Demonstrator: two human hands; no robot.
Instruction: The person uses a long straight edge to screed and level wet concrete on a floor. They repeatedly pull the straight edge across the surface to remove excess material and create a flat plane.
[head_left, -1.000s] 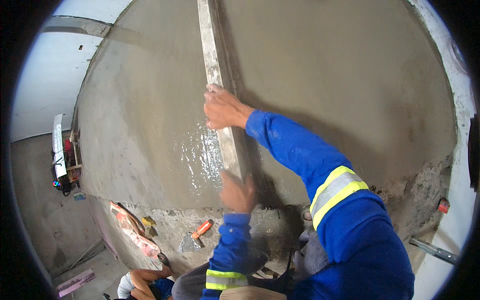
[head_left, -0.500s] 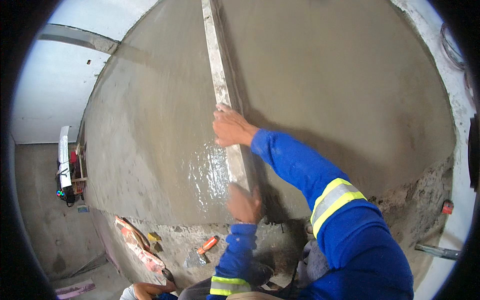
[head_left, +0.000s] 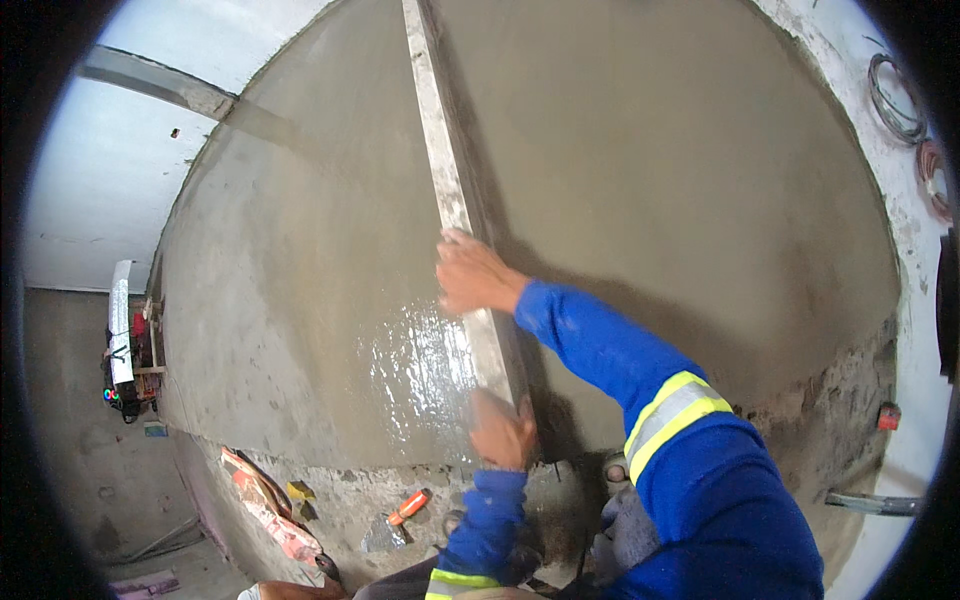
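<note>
In the head view, holding a long pale bar (head_left: 437, 130) against the grey plaster (head_left: 650, 200) with both hands. Set on a slant, reaching from the top edge of the view down to near the plaster's bottom margin, with dark shadow along the right side. Curled over the bar's left edge with the fingers of the right hand (head_left: 480, 272), firmly holding. Cupped about the lower end with the left hand (head_left: 503, 430), fingers apparently closed on the bar, though too blurred there to be sure of each one.

Liable to gouge or ripple the soft-looking face, if tipping the bar onto one edge or pressing harder with one hand. Also apt to wander at the far upper end, being held only along the lower part. Likely to drag or smear in the shiny wet patch (head_left: 415, 370) just left of the bar, if softer there. Possibly at risk of snagging on the rough strip (head_left: 345, 490) below, if lowering the end too far.
</note>
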